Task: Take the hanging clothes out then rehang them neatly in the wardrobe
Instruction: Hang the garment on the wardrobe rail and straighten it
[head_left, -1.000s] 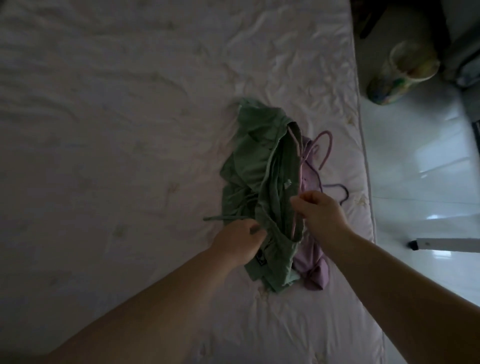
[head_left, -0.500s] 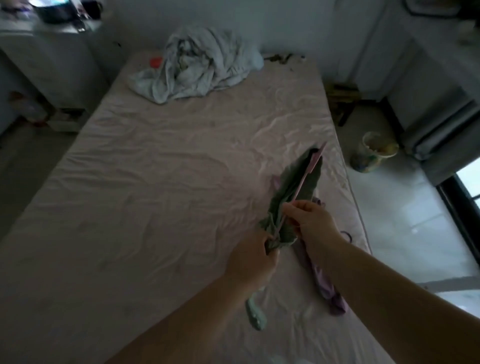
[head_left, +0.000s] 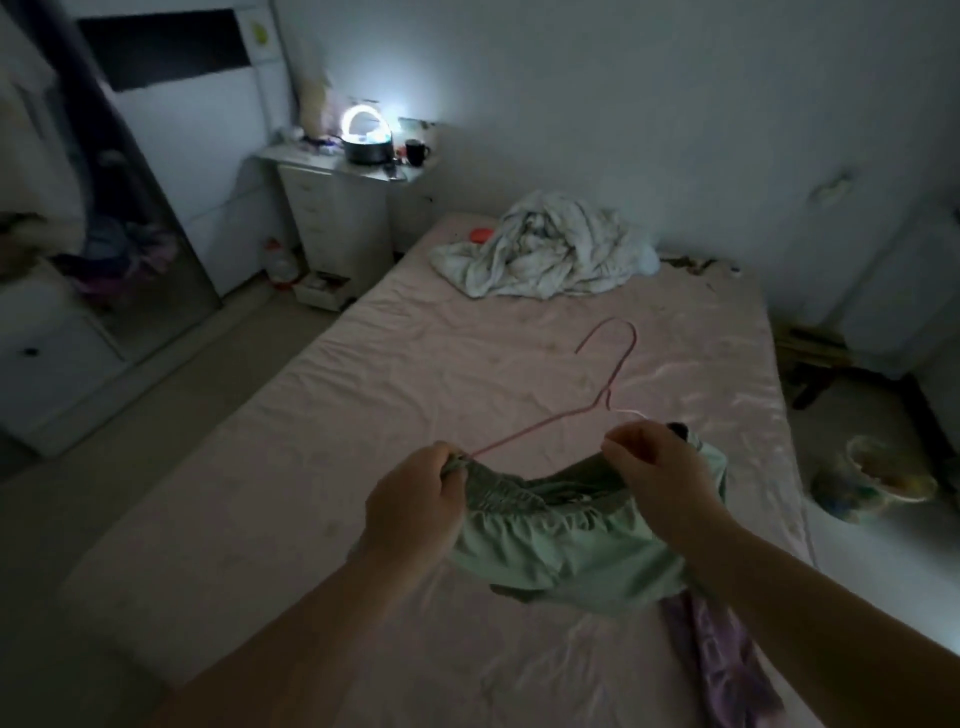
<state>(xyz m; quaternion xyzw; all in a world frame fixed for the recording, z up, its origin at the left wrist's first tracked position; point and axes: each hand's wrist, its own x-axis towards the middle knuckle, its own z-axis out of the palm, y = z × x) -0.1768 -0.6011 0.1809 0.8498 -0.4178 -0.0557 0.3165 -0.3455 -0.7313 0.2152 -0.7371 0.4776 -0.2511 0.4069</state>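
A green garment (head_left: 566, 540) with a gathered waistband hangs on a thin pink wire hanger (head_left: 602, 389), held up above the pink bed (head_left: 363, 415). My left hand (head_left: 410, 509) grips the left end of the hanger and the waistband. My right hand (head_left: 660, 473) pinches the right end of the hanger with the cloth. The hanger's hook points away from me, toward the far end of the bed. A purple garment (head_left: 722, 660) lies on the bed under the green one, near the right edge. The open wardrobe (head_left: 104, 218) stands at the left.
A crumpled white blanket (head_left: 545, 249) lies at the far end of the bed. A white drawer unit (head_left: 337, 218) with a lit ring lamp (head_left: 366, 130) and a mug stands by the wall. A colourful bin (head_left: 872, 478) sits on the floor at the right.
Both hands have lifted the green garment off the bed and spread it along the hanger, which now lies flat with its hook pointing away. My view has risen from the bed toward the room.
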